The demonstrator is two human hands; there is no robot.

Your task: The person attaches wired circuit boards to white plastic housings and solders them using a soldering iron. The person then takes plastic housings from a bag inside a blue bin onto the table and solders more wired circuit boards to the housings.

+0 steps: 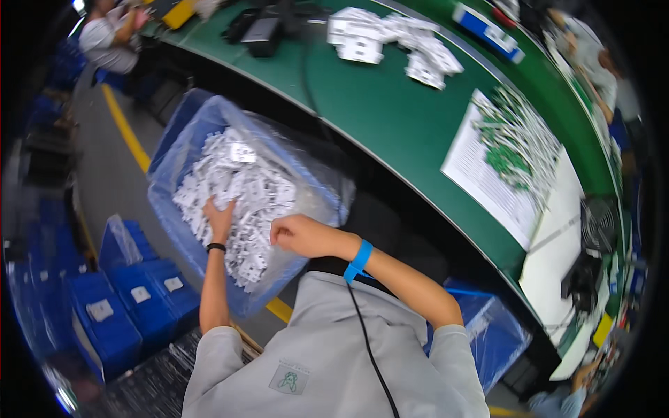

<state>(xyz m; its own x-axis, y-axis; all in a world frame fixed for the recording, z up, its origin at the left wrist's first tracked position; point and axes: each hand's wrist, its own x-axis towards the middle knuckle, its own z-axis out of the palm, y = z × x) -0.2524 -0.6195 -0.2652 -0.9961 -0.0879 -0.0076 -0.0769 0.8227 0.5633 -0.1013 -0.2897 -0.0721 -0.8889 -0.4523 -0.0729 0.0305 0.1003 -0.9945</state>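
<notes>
A blue plastic bin lined with clear film stands left of the bench, filled with a heap of small flat white plastic parts. My left hand reaches into it, thumb and fingers spread on the heap; its fingertips partly blend with the white parts. Over the bin's near right side hovers my right hand, fingers curled in. Whatever its fingers may hold is hidden. A blue strap with a black cord circles my right wrist, and a black band is on the left.
The green bench carries stacks of white parts, a black box-shaped device, and green-and-white cable bundles on a printed sheet. Blue bins stand at lower left. Other people sit at the far left and right.
</notes>
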